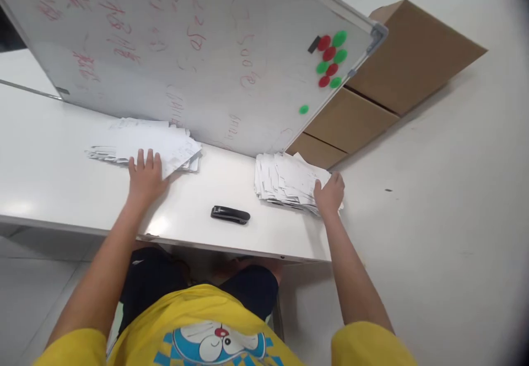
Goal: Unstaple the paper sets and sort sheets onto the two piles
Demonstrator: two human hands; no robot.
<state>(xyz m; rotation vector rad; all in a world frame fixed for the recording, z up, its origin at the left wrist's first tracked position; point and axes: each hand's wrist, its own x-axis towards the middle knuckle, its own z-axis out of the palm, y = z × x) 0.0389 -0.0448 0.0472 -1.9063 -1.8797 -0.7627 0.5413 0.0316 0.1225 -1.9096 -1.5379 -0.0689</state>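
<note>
Smooth white table [49, 178] runs L to R across the view, glossy, w/ a glare spot near the front edge. A big white whiteboard w/ faint red writing [185, 52] leans along the table's back edge, and a cluster of red and green round magnets [330, 60] sits near its top R corner. Behind the board's R end stand stacked brown cardboard boxes [397, 68] on the pale floor [433, 217].

Left hand [144, 176] lies flat, fingers spread and released, pressing on the near edge of the loose left pile of white paper slips [152, 140], which sits close to the board. Right hand [329, 194] rests on the near R corner of the right pile of white paper slips [285, 181], fingers curled; can't tell if it's gripping any sheets. That pile sits right at the table's R edge, partly overhanging.

Slim black stapler [230, 214] lies btwn the piles, nearer the front edge, touching neither. Bare tabletop btwn the piles and far L; open floor off the R side.
</note>
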